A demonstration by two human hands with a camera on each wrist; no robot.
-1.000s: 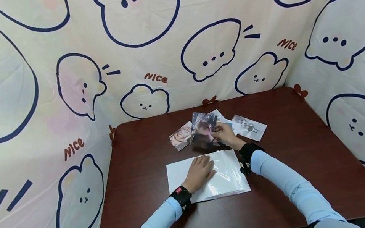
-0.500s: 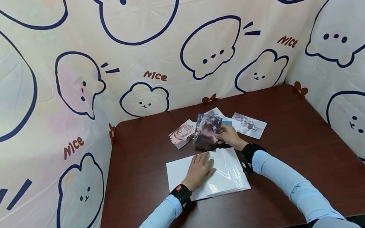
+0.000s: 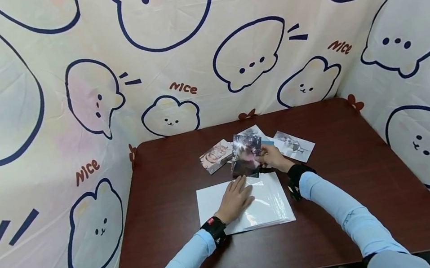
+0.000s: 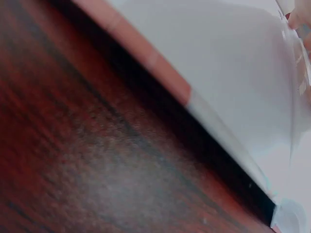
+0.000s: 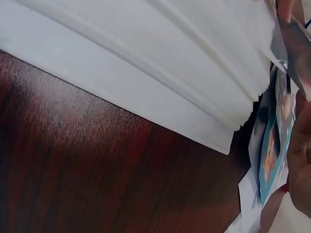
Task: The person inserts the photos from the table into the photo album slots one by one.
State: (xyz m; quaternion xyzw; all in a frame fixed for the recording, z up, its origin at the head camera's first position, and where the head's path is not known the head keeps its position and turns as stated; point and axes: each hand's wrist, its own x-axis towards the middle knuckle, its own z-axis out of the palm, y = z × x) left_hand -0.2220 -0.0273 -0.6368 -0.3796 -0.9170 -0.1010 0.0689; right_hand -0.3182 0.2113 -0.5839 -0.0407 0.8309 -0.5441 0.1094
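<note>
An album (image 3: 265, 204) with white pages and clear plastic sleeves lies open on the table. My left hand (image 3: 233, 200) rests on it with fingers extended, their tips at the far edge. Just beyond that edge, my right hand (image 3: 272, 157) pinches a dark, pinkish-purple picture card (image 3: 245, 153) by its right side. The card's lower end is at the top of the sleeves; whether it is inside one I cannot tell. In the right wrist view, the layered sleeves (image 5: 194, 63) show ragged top edges, and part of the held card (image 5: 297, 51) appears near a fingertip.
Behind the album several picture cards lie about: a reddish portrait card (image 3: 216, 155) to the left, a pale card (image 3: 295, 145) to the right, and overlapping ones partly hidden by the held card. The brown table (image 3: 348, 152) meets patterned cloth walls (image 3: 173, 67).
My right hand has brought the dark card slightly right and down toward the album's far edge, and the card stands straighter. My left hand has stayed on the album, its fingertips near the card's bottom.
</note>
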